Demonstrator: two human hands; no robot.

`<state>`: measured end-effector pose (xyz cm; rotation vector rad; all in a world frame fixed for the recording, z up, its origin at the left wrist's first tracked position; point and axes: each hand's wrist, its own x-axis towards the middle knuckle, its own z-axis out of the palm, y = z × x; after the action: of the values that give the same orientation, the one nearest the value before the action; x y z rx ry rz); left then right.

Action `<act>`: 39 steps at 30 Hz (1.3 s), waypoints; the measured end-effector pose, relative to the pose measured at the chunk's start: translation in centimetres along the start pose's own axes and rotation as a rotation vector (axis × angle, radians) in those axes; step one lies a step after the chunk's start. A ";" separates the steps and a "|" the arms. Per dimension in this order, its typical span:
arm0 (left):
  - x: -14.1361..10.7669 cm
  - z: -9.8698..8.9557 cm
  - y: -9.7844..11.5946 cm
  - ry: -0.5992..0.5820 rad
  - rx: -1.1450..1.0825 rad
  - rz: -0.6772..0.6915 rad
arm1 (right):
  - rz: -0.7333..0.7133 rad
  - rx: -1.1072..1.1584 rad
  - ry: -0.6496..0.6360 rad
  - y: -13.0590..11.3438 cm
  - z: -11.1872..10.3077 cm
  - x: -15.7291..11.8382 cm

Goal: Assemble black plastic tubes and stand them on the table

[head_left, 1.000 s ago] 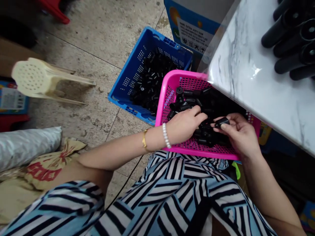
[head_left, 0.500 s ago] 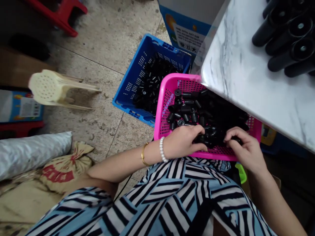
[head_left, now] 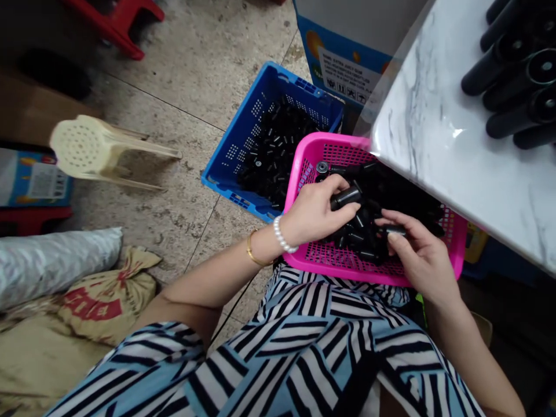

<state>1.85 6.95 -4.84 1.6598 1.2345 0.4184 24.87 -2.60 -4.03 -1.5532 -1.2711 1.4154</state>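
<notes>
A pink plastic basket (head_left: 347, 271) rests on my lap, holding many small black cylindrical pieces (head_left: 367, 255). Over its left part my left hand (head_left: 319, 211), with a pearl bracelet at the wrist, grips a black cylindrical piece (head_left: 346, 198) between thumb and fingers. On the right, inside the near rim, my right hand (head_left: 423, 249) pinches another short black cylinder (head_left: 394, 230) between thumb and fingertips. The two hands are apart, and loose pieces lie between them.
A blue crate (head_left: 241, 130) of similar black pieces stands on the floor beyond the basket. The marbled table (head_left: 417, 133) overhangs at right, bearing several black tubes (head_left: 506, 75). A cream stool (head_left: 84, 147) lies on its side at left, near a tied sack (head_left: 108, 295).
My left hand has moved up and away from the near rim and now lifts a black cylinder. The right hand has shifted slightly left and up, its small cylinder now showing more clearly.
</notes>
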 end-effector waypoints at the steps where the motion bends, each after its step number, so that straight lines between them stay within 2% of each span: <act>1: -0.4 0.2 0.4 -0.041 -0.267 -0.079 | -0.033 -0.049 0.033 -0.3 0.1 0.0; 3: -1.1 0.8 1.0 -0.126 -0.736 -0.225 | -0.080 -0.107 0.083 -0.8 0.5 -0.1; 4: -1.4 1.2 1.2 -0.140 -0.899 -0.280 | -0.095 -0.104 0.098 -1.0 0.7 -0.2; 7: -1.8 2.1 1.1 -0.069 -1.102 -0.350 | -0.108 0.007 0.127 -0.9 1.7 -0.5; 10: -2.3 2.7 1.1 -0.023 -1.050 -0.319 | -0.117 0.088 0.182 -0.6 2.4 -0.8; 13: -2.8 3.4 1.5 -0.002 -0.949 -0.313 | -0.183 0.036 0.229 -0.7 2.7 -0.8; 17: -2.9 4.2 1.5 0.027 -0.932 -0.350 | -0.285 -0.140 0.152 -1.3 2.7 -0.7; 25: -3.6 3.7 0.7 -0.066 -0.873 -0.292 | -0.314 -0.344 0.230 -0.8 2.4 -0.2; 31: -4.2 3.5 0.7 -0.023 -0.920 -0.517 | -0.282 -0.259 0.261 -0.2 2.3 -0.5; 34: -4.2 3.9 0.3 -0.008 -0.926 -0.420 | -0.299 -0.272 0.270 -0.2 2.3 -0.9; 36: -4.3 4.1 -0.1 0.020 -0.910 -0.339 | -0.308 -0.270 0.322 -0.3 2.1 -1.0; 39: -4.4 4.1 -0.5 0.037 -0.880 -0.310 | -0.293 -0.259 0.345 -0.5 2.0 -0.9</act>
<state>2.80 1.09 -5.93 0.7063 1.0774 0.6745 22.92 -3.56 -3.68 -1.6125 -1.4342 0.7845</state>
